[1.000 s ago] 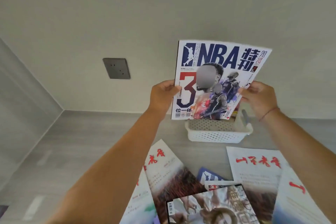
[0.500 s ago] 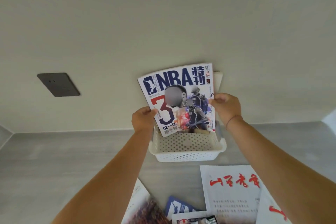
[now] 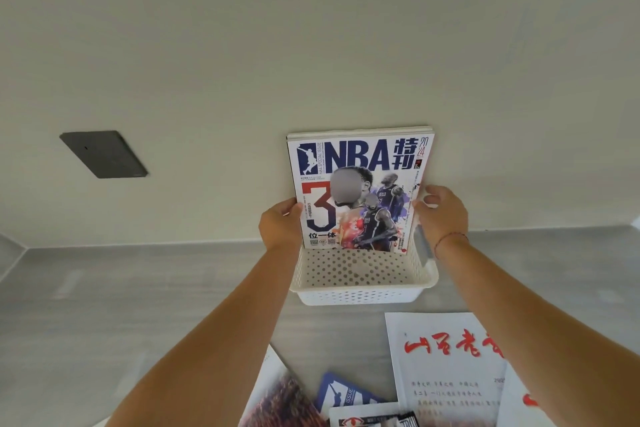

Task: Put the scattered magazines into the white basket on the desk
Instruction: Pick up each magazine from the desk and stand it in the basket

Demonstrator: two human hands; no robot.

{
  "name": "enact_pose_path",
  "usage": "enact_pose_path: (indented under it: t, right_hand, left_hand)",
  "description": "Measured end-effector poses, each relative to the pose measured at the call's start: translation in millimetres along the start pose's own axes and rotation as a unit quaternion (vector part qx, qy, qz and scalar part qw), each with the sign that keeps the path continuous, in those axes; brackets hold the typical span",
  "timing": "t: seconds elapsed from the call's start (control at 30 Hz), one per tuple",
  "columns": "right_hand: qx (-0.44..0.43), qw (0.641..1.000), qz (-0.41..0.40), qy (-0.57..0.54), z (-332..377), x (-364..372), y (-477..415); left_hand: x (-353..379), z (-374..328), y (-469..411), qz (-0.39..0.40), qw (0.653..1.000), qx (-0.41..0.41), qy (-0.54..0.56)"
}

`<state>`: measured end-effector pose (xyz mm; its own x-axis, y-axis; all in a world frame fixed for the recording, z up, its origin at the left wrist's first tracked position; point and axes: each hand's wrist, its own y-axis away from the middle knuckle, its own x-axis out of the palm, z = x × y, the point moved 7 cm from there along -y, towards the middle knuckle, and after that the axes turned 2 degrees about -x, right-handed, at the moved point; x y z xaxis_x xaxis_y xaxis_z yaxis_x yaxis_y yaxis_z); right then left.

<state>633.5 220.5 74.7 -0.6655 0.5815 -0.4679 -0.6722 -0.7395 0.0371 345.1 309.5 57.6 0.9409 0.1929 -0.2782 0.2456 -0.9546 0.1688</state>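
NBA magazine point(image 3: 360, 191) upright in white basket point(image 3: 363, 295), left hand point(image 3: 280, 229) gripping, right hand point(image 3: 443, 215) beside

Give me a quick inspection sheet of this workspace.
Surface: grey desk, bare on the left.
Job's things: NBA magazine upright at the back of the white basket, against the wall, with more behind it.
Clutter: loose magazines near the front edge, one with red lettering.
Grip: left hand holds the magazine's left edge; right hand at its right edge, fingers loose.
Cables: nothing seen.
Surroundings: plain wall, dark wall plate.
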Motion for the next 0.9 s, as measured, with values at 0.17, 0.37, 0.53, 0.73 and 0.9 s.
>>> enact_pose_path:
  t: [0.17,0.37,0.53,0.73,0.9]
  right_hand:
    - [-0.045,0.996,0.018,0.08,13.2,8.1,1.3]
    - [-0.035,0.995,0.036,0.084,8.7,10.9,0.9]
    - [-0.031,0.997,0.029,0.059,3.1,2.7,16.8]
    - [-0.114,0.992,-0.018,0.048,8.6,12.5,102.0]
    - [-0.118,0.978,0.165,0.052,-9.5,93.6,224.6]
  left_hand:
    - [1.6,-1.8,-2.7,0.006,1.0,0.013,-0.024]
    - [-0.2,-5.5,-2.4,0.011,0.999,0.021,-0.028]
    - [-22.8,7.9,13.3,0.024,0.999,-0.007,-0.032]
    - [-106.0,68.9,51.8,0.01,0.998,-0.024,-0.053]
    - [-222.3,152.6,107.2,-0.037,0.986,-0.085,-0.137]
